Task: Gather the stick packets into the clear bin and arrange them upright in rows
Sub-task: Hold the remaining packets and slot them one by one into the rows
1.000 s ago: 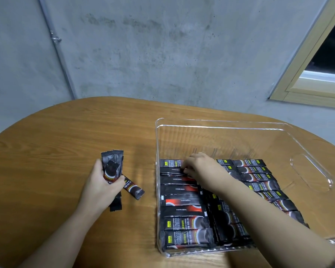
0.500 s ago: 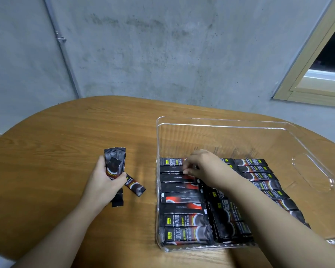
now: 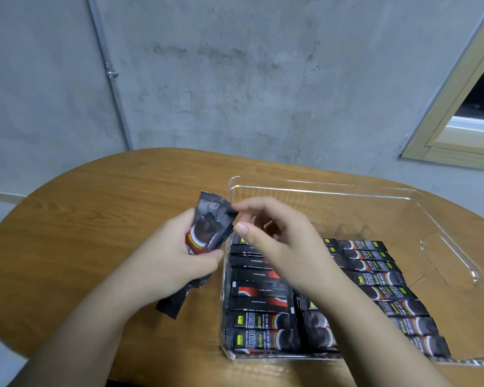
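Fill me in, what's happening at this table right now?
A person is loading black stick packets into a clear bin on a wooden table. The left hand grips a small bunch of packets just outside the bin's left wall. The right hand reaches over, with its thumb and forefinger closing on the top corner of one packet in the bunch. The near part of the bin holds rows of packets; the far part has none.

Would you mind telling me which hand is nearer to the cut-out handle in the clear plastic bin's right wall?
Right. The right hand is above the clear plastic bin's left end, well left of the cut-out handle. The left hand is outside the bin, farther left, holding black stick packets.
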Tool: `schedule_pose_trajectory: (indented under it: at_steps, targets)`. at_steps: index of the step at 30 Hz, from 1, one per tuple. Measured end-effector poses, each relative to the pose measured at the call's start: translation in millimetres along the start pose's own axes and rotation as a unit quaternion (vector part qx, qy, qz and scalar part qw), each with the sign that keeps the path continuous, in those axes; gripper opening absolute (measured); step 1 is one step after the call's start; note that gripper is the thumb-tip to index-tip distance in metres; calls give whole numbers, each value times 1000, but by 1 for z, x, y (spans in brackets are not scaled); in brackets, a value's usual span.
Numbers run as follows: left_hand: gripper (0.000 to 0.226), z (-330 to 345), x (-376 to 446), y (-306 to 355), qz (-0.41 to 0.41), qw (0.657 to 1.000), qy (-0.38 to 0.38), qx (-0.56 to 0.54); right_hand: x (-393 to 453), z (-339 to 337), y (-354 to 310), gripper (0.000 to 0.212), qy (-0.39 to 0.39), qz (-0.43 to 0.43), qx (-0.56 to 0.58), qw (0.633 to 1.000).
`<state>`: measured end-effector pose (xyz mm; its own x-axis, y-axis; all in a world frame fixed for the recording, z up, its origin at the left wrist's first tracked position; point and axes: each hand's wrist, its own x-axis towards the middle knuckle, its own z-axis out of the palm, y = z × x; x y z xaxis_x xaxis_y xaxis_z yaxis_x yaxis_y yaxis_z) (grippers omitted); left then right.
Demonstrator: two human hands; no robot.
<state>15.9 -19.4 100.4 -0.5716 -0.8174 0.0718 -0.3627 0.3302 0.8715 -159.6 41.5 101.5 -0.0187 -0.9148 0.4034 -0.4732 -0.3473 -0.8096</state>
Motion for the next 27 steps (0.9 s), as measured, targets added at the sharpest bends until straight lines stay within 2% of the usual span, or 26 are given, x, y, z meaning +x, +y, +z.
schedule_pose_trajectory:
  at_steps: [5,11,13,15,17,19,23,27]
  targets:
    - [37,-1,0,5,-16,996,1,88,4,10,-8,17,-17,11,35,999]
    - [31,0,-4,6,-16,993,14,119,9,15,-14,25,-36,37,12,999]
    - [32,-1,-4,3,-10,992,16,123,8,12,-9,25,-8,39,13,999]
    - [32,-3,-4,-1,-9,991,16,134,5,0,2,24,63,56,38,996]
    - [25,-6,-5,-7,-19,989,19,144,0,-18,15,21,121,99,21,987]
    - [22,-8,-6,-12,-34,988,23,148,-8,-35,29,14,131,177,-63,973]
    - [21,-9,-4,-13,-37,988,51,140,-18,-44,65,21,58,339,-197,918]
    - [14,-4,-4,-13,-19,992,47,119,-6,-35,85,30,13,374,-229,899]
